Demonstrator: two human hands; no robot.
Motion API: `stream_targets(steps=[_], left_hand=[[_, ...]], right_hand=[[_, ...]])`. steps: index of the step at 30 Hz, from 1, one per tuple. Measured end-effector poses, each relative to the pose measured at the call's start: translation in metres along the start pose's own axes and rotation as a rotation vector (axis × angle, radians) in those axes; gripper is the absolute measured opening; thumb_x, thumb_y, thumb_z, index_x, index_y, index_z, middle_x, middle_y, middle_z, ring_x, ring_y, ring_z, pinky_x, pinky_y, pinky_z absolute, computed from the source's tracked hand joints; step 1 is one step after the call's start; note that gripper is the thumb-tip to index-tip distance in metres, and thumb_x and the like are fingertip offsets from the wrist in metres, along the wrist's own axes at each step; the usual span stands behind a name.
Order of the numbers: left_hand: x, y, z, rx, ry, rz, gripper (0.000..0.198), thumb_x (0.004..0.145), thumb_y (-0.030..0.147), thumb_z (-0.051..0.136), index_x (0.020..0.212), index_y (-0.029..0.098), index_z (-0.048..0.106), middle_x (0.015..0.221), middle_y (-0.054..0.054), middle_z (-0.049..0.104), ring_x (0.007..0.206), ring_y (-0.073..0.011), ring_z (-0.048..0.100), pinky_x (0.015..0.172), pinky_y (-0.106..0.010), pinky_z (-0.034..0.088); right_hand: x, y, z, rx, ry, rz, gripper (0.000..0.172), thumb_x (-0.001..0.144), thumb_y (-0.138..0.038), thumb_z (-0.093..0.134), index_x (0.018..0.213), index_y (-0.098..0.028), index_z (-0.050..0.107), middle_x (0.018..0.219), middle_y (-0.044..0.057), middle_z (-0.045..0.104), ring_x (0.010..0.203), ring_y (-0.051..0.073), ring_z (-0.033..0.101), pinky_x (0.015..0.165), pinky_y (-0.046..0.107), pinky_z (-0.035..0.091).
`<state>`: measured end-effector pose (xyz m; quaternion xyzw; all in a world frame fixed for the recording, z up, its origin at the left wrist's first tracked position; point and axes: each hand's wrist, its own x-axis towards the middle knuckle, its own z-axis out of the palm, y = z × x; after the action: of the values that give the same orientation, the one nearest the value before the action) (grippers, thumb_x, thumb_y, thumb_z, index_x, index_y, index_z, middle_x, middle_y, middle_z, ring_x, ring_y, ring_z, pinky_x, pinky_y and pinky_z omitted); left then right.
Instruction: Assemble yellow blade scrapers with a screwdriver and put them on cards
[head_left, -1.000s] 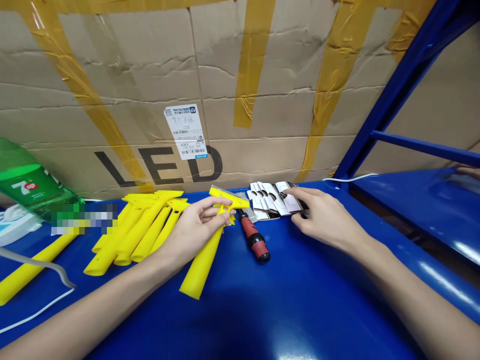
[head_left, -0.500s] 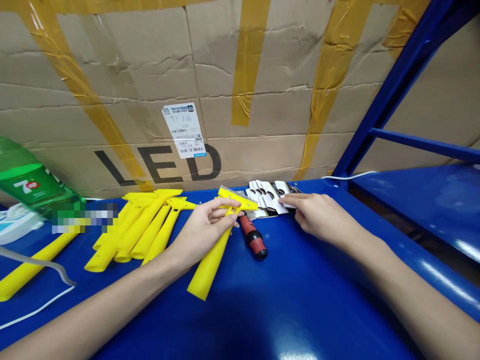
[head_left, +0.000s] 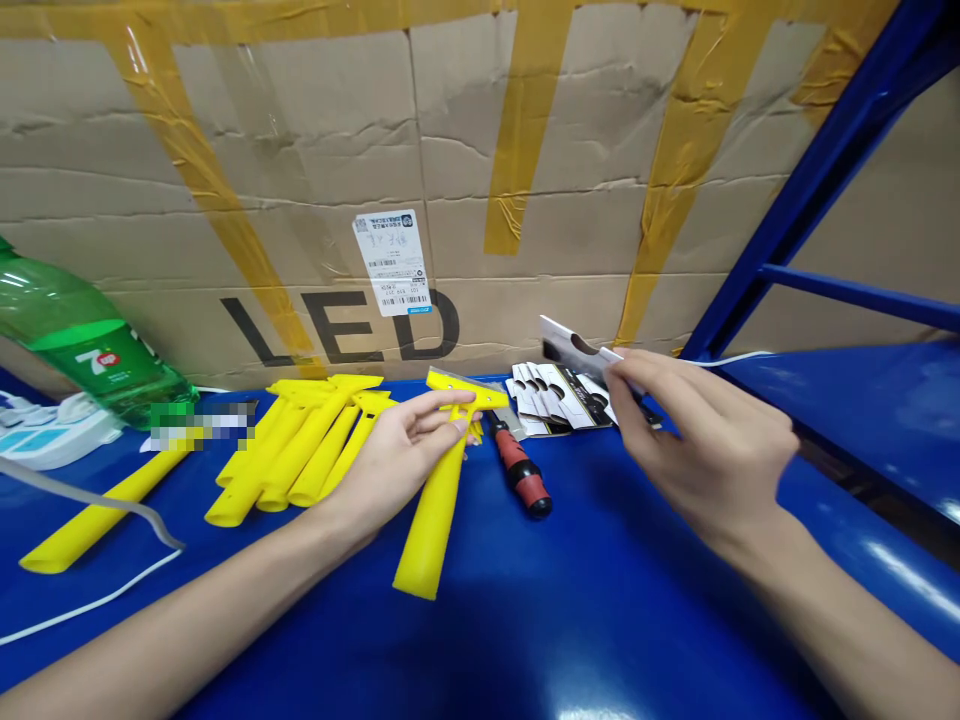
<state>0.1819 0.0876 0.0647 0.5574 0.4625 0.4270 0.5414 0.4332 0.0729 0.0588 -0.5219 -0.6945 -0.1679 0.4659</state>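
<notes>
Toward the surface's back edge, the left hand pinches a yellow scraper by its neck, leaving its head clear, and the right hand grips what looks like a white card.

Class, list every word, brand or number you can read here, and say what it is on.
"LED": black print on the cardboard box.
"7up": on the green bottle; smaller print below is unreadable.
White label on the box: letters and barcodes, too small and blurred to read.
White cards: any print too small to read.
Pixelated patch beside the bottle: masked, unreadable.
</notes>
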Motion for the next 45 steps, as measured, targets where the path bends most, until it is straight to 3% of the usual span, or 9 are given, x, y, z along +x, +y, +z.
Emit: stream_targets(steps=[3,7,12,14,20,29,33,39,45], left_hand=[[-0.007,-0.001,-0.015,-0.076,0.059,0.015,0.052,0.082,0.033,0.077,0.130,0.020,0.064,0.096,-0.005,0.076,0.092,-0.0195,0.070,0.086,-0.030,0.053],[-0.012,-0.003,-0.034,-0.148,0.093,0.091,0.057,0.082,0.029,0.079,0.135,0.024,0.058,0.106,-0.005,0.075,0.098,-0.0193,0.072,0.100,-0.034,0.051],[-0.014,-0.009,-0.041,-0.141,0.137,0.095,0.051,0.078,0.029,0.083,0.125,0.023,0.064,0.124,-0.007,0.071,0.103,-0.0176,0.070,0.097,-0.030,0.053],[-0.014,-0.010,-0.040,-0.124,0.136,0.092,0.050,0.078,0.031,0.083,0.124,0.023,0.065,0.125,-0.007,0.070,0.105,-0.0179,0.069,0.092,-0.027,0.054],[-0.011,-0.008,-0.034,-0.100,0.153,0.078,0.048,0.075,0.028,0.084,0.119,0.020,0.067,0.120,-0.008,0.073,0.098,-0.0189,0.072,0.086,-0.029,0.058],[-0.007,-0.015,-0.040,-0.177,0.257,0.069,0.054,0.081,0.029,0.080,0.132,0.024,0.064,0.127,-0.008,0.071,0.114,-0.0245,0.070,0.104,-0.036,0.054],[-0.008,-0.008,-0.040,-0.231,0.279,0.102,0.065,0.081,0.024,0.079,0.142,0.025,0.057,0.132,-0.009,0.069,0.120,-0.0266,0.067,0.108,-0.039,0.052],[-0.008,-0.005,-0.037,-0.234,0.378,0.266,0.061,0.080,0.018,0.079,0.136,0.028,0.058,0.145,-0.008,0.058,0.119,-0.0266,0.068,0.106,-0.038,0.054],[-0.006,-0.011,-0.032,-0.309,0.321,0.251,0.054,0.082,0.019,0.079,0.131,0.027,0.057,0.126,-0.006,0.069,0.114,-0.0229,0.071,0.101,-0.032,0.056]], right_hand=[[-0.004,-0.022,0.003,0.359,0.022,0.262,0.009,0.087,-0.036,0.072,0.091,-0.029,0.069,0.098,0.006,0.075,0.087,0.028,0.072,0.083,0.044,0.057],[-0.008,-0.037,0.017,0.814,-0.278,0.607,0.028,0.075,-0.040,0.083,0.083,-0.024,0.062,0.090,0.003,0.068,0.078,0.021,0.069,0.066,0.033,0.056],[-0.015,-0.045,0.030,1.208,-0.729,0.755,0.052,0.077,-0.035,0.083,0.124,-0.026,0.064,0.105,0.004,0.072,0.090,0.017,0.070,0.079,0.030,0.055],[-0.016,-0.049,0.031,1.254,-0.821,0.826,0.048,0.078,-0.035,0.083,0.122,-0.025,0.068,0.110,0.006,0.073,0.096,0.018,0.070,0.085,0.031,0.055],[-0.014,-0.051,0.027,1.191,-0.826,0.868,0.023,0.076,-0.040,0.085,0.086,-0.021,0.077,0.101,0.003,0.073,0.084,0.014,0.066,0.074,0.024,0.052],[-0.007,-0.039,0.024,1.347,-0.741,1.194,0.026,0.076,-0.039,0.086,0.081,-0.018,0.072,0.076,0.001,0.069,0.071,0.010,0.062,0.067,0.019,0.051],[-0.010,-0.035,0.028,1.278,-0.709,1.119,0.031,0.080,-0.046,0.081,0.079,-0.018,0.068,0.076,0.000,0.066,0.071,0.011,0.059,0.067,0.019,0.050],[-0.017,-0.047,0.030,1.098,-0.682,0.877,0.037,0.084,-0.053,0.074,0.078,-0.019,0.062,0.068,-0.004,0.052,0.061,0.008,0.043,0.054,0.018,0.038],[-0.021,-0.069,0.039,1.109,-0.538,0.792,0.038,0.073,-0.041,0.086,0.071,-0.019,0.055,0.090,0.001,0.064,0.081,0.012,0.064,0.067,0.020,0.052]])
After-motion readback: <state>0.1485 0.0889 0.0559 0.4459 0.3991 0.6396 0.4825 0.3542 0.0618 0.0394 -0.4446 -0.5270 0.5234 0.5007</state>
